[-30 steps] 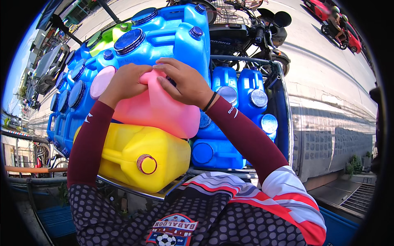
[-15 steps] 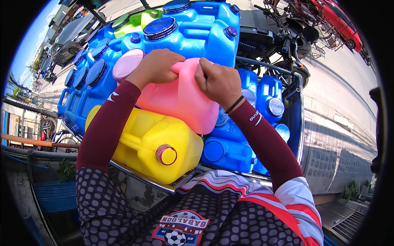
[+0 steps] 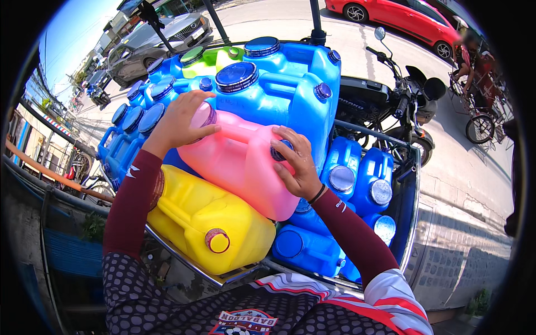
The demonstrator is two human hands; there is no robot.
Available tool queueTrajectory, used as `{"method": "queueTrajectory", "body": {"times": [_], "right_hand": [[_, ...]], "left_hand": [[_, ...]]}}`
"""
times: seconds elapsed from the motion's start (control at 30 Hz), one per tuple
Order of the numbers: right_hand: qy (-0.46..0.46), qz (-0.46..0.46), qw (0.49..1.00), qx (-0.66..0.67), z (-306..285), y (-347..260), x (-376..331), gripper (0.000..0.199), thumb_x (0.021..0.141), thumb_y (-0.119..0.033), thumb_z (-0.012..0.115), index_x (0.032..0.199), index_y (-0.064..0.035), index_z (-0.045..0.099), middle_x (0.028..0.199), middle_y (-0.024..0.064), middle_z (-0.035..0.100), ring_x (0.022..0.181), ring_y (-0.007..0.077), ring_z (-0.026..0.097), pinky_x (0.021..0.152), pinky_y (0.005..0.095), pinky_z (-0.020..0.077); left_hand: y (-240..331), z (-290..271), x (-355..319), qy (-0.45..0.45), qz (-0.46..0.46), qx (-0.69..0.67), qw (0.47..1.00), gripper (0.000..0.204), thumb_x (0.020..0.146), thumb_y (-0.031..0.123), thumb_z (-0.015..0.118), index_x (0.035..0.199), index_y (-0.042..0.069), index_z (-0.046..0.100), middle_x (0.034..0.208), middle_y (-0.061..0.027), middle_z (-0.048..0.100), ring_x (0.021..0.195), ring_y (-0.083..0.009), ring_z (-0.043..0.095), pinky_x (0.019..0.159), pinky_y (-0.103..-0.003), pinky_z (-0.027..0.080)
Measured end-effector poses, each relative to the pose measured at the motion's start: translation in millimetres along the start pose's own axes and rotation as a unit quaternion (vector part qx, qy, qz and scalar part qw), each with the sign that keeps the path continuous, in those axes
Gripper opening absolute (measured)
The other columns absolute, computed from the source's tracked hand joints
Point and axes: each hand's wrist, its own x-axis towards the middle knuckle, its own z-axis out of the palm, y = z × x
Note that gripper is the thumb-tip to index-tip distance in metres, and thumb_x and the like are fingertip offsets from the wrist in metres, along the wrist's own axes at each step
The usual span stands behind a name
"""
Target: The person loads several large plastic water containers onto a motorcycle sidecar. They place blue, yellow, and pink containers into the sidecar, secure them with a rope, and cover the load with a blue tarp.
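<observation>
A pink water jug (image 3: 245, 170) lies on its side among the other containers, its handle upward. My left hand (image 3: 181, 124) is open at its wide pink lid (image 3: 202, 115), thumb and fingers apart, the thumb reaching toward the handle. On the jug's other end, my right hand (image 3: 298, 163) rests with loosely curved, parted fingers over the small dark blue cap (image 3: 283, 149). A yellow jug (image 3: 223, 215) with a red-rimmed yellow cap lies on the near side, touching the pink one. Behind stands a large blue jug (image 3: 279, 103) with a dark blue lid.
Several blue jugs (image 3: 129, 129) crowd the left; more blue jugs (image 3: 341, 167) fill the right, inside a metal-railed cart (image 3: 412, 206). A green jug (image 3: 215, 60) sits at the back. A motorcycle (image 3: 399, 103) adjoins the cart. Cars and a pedal vehicle with people are on the road beyond.
My left hand has let go of the pink jug's handle and moved left to its wide lid. My right hand has loosened from a fist. The view has shifted, showing more of the road.
</observation>
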Motion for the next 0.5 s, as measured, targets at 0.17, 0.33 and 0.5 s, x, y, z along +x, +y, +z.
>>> {"method": "queueTrajectory", "body": {"times": [0.17, 0.33, 0.5], "right_hand": [[0.041, -0.031, 0.999, 0.011, 9.6, 5.0, -0.5, 0.054, 0.086, -0.031, 0.065, 0.138, -0.0162, 0.059, 0.147, 0.0167, 0.054, 0.138, 0.0373, 0.048, 0.112, 0.0529, 0.0327], [0.041, -0.029, 0.998, 0.023, 9.2, 6.0, -2.7, 0.055, 0.084, -0.031, 0.067, 0.136, -0.0166, 0.06, 0.148, 0.016, 0.053, 0.139, 0.0374, 0.048, 0.113, 0.0522, 0.0333], [-0.009, 0.048, 0.998, 0.041, -12.8, -17.0, 36.8, 0.032, 0.083, -0.025, 0.068, 0.112, -0.0108, 0.064, 0.126, 0.0144, 0.062, 0.119, 0.0348, 0.057, 0.101, 0.0502, 0.0407]], "left_hand": [[-12.1, 46.4, -38.0, -0.037, -0.29, -0.118, 0.949, 0.1, 0.084, 0.066, 0.07, 0.151, -0.002, 0.038, 0.135, -0.0308, 0.052, 0.128, -0.045, 0.049, 0.109, -0.052, 0.038], [-2.5, 43.3, -27.8, -0.049, -0.263, -0.01, 0.964, 0.103, 0.084, 0.064, 0.07, 0.151, -0.005, 0.037, 0.132, -0.0317, 0.052, 0.126, -0.0457, 0.05, 0.108, -0.049, 0.041], [-14.7, 36.7, -28.2, -0.03, -0.154, -0.049, 0.986, 0.096, 0.086, 0.057, 0.07, 0.149, -0.007, 0.037, 0.14, -0.0311, 0.048, 0.131, -0.0443, 0.048, 0.112, -0.049, 0.038]]}}
